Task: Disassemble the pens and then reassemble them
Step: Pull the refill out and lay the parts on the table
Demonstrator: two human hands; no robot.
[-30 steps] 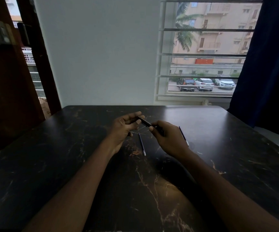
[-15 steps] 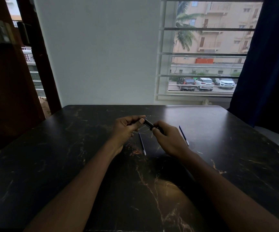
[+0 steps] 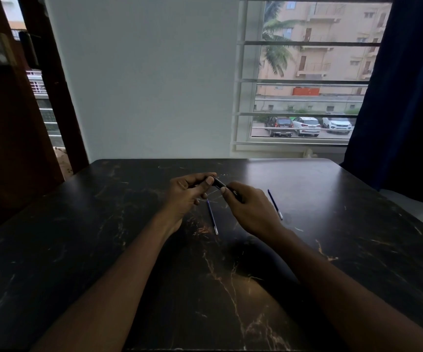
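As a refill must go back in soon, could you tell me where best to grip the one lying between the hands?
Probably pinch the refill mid-shaft from above, across its width: it lies flat on the table, a thin straight rod, pale tip toward the person.

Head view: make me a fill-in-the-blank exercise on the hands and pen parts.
The left hand and right hand grip one pen ____ them.
One refill lies between the hands; the other refill lies ____ of the right hand.
The table holds ____ refills.
Missing: between; right; two.
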